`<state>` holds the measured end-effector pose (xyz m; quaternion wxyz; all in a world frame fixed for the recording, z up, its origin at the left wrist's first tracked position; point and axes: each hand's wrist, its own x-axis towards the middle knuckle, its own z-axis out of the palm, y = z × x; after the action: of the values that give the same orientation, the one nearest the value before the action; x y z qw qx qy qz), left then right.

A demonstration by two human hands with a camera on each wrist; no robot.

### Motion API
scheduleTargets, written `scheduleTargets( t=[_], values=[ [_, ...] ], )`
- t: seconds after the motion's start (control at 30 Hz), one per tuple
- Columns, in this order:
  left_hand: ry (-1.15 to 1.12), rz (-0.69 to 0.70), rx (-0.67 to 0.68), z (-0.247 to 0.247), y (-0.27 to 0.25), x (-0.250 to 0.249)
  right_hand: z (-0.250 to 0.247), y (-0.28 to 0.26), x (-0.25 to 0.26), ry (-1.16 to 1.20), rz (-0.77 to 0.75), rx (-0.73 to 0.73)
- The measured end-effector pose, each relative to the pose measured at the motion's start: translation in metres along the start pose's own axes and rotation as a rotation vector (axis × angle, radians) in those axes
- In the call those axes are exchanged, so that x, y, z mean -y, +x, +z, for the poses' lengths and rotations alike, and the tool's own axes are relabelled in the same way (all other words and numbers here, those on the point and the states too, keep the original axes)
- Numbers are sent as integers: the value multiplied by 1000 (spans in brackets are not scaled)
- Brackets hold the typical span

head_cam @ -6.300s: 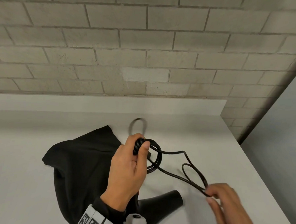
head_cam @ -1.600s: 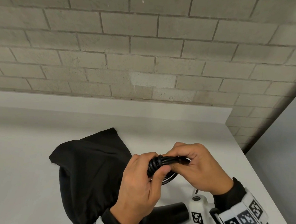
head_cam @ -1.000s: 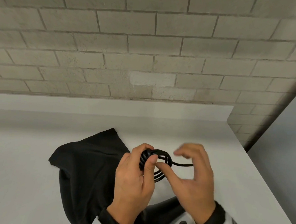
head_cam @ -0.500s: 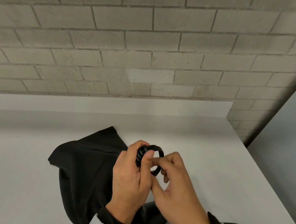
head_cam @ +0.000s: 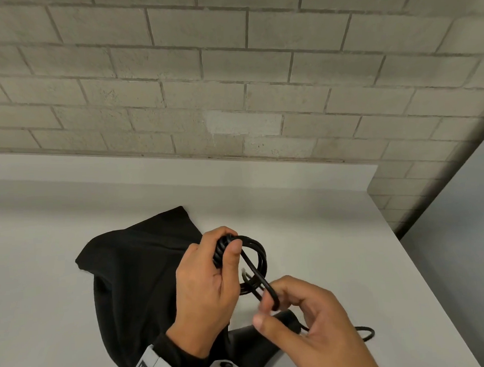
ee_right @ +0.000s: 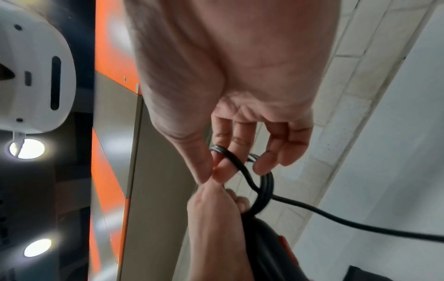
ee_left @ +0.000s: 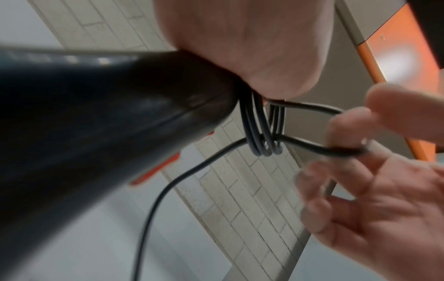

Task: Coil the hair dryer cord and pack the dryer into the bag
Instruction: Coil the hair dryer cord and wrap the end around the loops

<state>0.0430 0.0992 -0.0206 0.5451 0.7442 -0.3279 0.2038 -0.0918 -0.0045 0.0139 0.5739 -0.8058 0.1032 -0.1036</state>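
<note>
We stand at a white table [head_cam: 321, 215] pushed against a wall [head_cam: 229, 71] of pale grey painted blocks. The tabletop is smooth and matte, and its right edge drops to a grey floor [head_cam: 462, 228]. In the wrist views we glimpse orange panels [ee_left: 394, 47] and round ceiling lights [ee_right: 26, 148] overhead.

Our left hand [head_cam: 210, 291] is clenched around the gathered loops of the black cord [head_cam: 256, 258], thumb pressed over the bundle, holding the coil up above the table. Our right hand [head_cam: 307, 328] pinches one strand of that cord between thumb and forefinger, just below the coil; the other fingers are loosely spread. From the left wrist view, the strand runs across the hanging loops.

The black hair dryer [head_cam: 271, 330] lies on the table under our hands, close to the near edge, its body mostly hidden by them. A short bend of cord shows on the table to its right. The black cloth bag [head_cam: 133, 273] lies slumped on the table to the left, touching the dryer's side.
</note>
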Motion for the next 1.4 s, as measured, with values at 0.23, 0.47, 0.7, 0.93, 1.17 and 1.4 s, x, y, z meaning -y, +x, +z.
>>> scheduleTargets(
  t=[0.23, 0.47, 0.7, 0.93, 1.17, 1.4],
  values=[
    [-10, 8, 7, 2, -2, -6, -32, -8, -6, 383, -22, 149],
    [-32, -36, -14, 0, -1, -2, -9, -14, -47, 619, -148, 76],
    [-31, 7, 36, -1, -1, -3, -51, -24, -52, 494, 135, 161],
    [-39, -43, 24, -4, 1, 6, -73, -18, -80, 940, -71, 232],
    [-55, -29, 19, -2, -1, 0, -93, -38, -94, 285, 256, 255],
    [-70, -78, -22, -7, 3, 5, -114, -35, -115, 908, -116, 140]
  ],
)
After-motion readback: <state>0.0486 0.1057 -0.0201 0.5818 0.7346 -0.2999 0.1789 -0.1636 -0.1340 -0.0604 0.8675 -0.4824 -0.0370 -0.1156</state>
